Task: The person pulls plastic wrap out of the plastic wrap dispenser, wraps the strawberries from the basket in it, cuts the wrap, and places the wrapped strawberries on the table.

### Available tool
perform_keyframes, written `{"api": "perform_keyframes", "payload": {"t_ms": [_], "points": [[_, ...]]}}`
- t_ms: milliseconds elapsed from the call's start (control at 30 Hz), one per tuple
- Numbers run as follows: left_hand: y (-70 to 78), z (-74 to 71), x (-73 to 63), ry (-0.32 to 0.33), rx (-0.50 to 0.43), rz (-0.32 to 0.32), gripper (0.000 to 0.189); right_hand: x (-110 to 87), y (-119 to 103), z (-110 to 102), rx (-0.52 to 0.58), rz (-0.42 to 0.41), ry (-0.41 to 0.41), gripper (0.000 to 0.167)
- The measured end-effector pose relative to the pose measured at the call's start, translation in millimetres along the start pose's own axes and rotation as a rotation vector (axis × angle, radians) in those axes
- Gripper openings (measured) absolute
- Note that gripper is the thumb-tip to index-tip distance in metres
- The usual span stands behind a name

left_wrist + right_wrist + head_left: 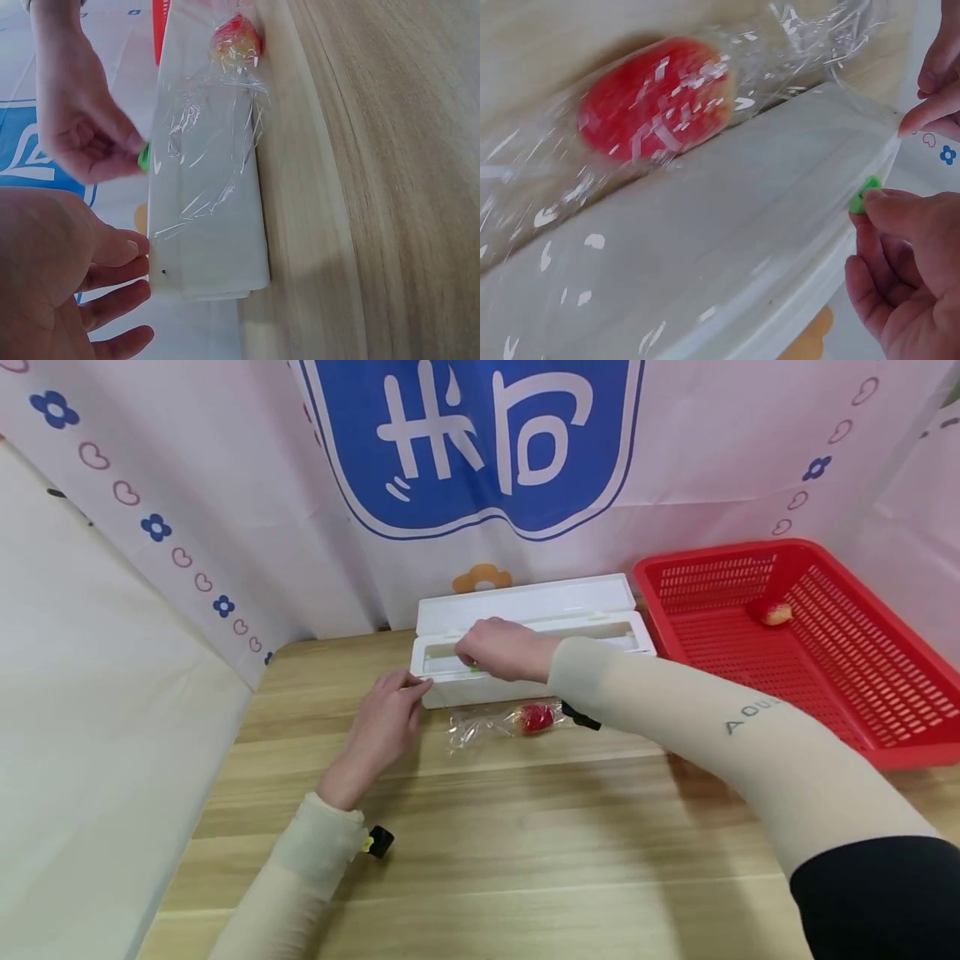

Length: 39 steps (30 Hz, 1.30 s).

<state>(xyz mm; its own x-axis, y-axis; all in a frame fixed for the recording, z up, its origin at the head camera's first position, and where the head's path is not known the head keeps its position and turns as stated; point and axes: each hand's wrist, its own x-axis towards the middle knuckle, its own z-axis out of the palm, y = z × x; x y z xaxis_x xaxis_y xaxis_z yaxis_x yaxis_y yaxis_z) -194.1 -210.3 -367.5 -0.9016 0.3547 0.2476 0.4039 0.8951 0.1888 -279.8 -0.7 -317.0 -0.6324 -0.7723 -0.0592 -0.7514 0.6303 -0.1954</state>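
A long white cling film box lies near the cloth backdrop with its lid raised. My right hand reaches over the open top and pinches a small green slide cutter between thumb and finger at the box's long edge. At the left end, my left hand touches the corner with thumb and forefinger, the other fingers loosely extended in the left wrist view. Clear plastic film hangs over the front of the box. Within the film on the table is an oval red and yellow fruit-like piece.
A red plastic basket stands to the right of the box, with another red and yellow piece inside. Behind the box hangs a printed cloth. The wooden table extends toward me.
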Motion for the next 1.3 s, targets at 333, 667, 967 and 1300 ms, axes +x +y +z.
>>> {"api": "perform_keyframes", "payload": {"t_ms": [333,667,967,1300], "points": [[-0.9,-3.1,-4.0,0.0,0.011,-0.009,0.034,-35.1,29.3,-9.8,-0.076,-0.011,-0.052,0.018],[0.0,-3.2,-2.9,0.003,0.022,0.0,0.036,-58.9,46.5,-14.8,-0.054,0.046,-0.082,0.017],[0.2,-4.8,-3.5,0.002,0.049,-0.004,0.035,-85.4,70.9,-22.2,-0.055,0.069,-0.102,0.016],[3.0,-4.0,0.0,-0.014,0.049,0.007,0.036,-107.9,85.8,-22.2,-0.042,0.074,-0.087,0.009]]}}
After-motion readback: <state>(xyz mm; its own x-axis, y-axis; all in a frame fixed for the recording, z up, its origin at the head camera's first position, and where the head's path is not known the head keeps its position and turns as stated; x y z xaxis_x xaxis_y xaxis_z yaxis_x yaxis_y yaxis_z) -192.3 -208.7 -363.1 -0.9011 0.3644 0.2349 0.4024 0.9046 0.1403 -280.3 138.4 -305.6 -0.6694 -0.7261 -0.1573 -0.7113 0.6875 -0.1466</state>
